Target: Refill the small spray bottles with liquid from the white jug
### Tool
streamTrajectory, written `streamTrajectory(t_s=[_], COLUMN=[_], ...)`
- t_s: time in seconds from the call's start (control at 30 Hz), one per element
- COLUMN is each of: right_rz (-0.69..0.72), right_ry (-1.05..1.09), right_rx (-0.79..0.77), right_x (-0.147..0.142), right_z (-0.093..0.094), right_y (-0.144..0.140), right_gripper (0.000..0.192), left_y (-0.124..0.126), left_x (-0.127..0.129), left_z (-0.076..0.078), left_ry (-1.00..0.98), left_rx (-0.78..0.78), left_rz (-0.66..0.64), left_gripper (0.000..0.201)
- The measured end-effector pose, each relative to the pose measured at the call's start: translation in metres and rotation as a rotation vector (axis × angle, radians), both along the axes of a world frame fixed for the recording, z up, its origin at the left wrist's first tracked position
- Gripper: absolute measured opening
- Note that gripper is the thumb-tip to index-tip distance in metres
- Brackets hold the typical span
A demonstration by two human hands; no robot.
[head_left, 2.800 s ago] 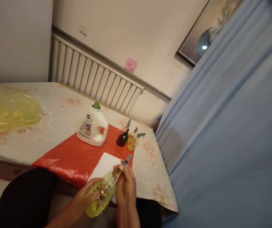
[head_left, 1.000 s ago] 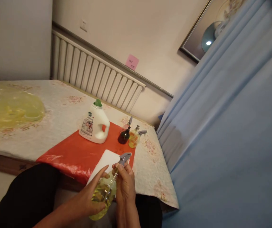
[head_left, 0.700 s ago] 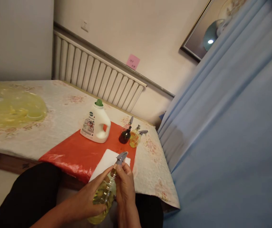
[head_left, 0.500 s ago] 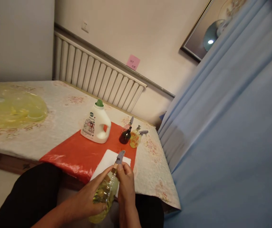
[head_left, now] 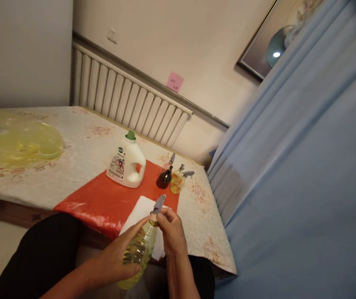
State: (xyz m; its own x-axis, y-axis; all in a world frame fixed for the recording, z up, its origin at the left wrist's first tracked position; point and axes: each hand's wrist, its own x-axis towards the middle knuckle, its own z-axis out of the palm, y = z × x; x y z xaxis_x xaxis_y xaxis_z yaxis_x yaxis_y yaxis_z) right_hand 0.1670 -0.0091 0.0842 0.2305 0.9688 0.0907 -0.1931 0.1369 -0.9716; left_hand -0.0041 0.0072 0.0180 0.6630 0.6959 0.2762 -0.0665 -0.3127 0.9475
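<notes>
Lighting is dim and warm, casting a yellowish tint over wall and table. One visible source — a round bright reflection in the framed picture [head_left: 274,43], upper right. Below that frame the blue curtain [head_left: 305,166] is soft and smeared, its near folds out of focus. The far top-right corner beyond the frame darkens to a vignette. The horizon tilts; the radiator [head_left: 128,104] left of the frame runs slanted. Glare is faint on the red sheet [head_left: 103,199] — shadows are soft, edges lightly blurred throughout.

White radiator [head_left: 128,95] beside blue curtain [head_left: 290,166]
</notes>
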Motion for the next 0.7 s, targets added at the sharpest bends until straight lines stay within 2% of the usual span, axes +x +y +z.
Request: streamTrajectory(t_s=[0.1,0.27,0.43,0.7], right_rz=[0.007,-0.075,0.0,0.098], right_ry=[0.186,0.264,0.342,0.334], right_rx=[-0.02,0.049,0.042,0.002], right_x=[-0.0011,-0.0028,-0.0026,0.0028], right_z=[-0.0009,-0.0026,-0.0026,0.0042], right_y=[-0.0005,-0.0013,-0.0014,-0.0018], right_gripper=[0.026,0.027,0.029,0.033], left_y=[0.001,-0.0011,-0.003,-0.0029], left_x=[0.002,0.0047,0.006,0.0062], left_z=[-0.0028,-0.0061,-0.0091,-0.0079], left_ry=[-0.005,-0.024,-0.014,-0.05], left_rx=[0.008,-0.021,-0.073,-0.1], left_rz=[-0.007,-0.028,-0.028,-0.035], left_gripper=[0.105,0.104,0.105,0.103])
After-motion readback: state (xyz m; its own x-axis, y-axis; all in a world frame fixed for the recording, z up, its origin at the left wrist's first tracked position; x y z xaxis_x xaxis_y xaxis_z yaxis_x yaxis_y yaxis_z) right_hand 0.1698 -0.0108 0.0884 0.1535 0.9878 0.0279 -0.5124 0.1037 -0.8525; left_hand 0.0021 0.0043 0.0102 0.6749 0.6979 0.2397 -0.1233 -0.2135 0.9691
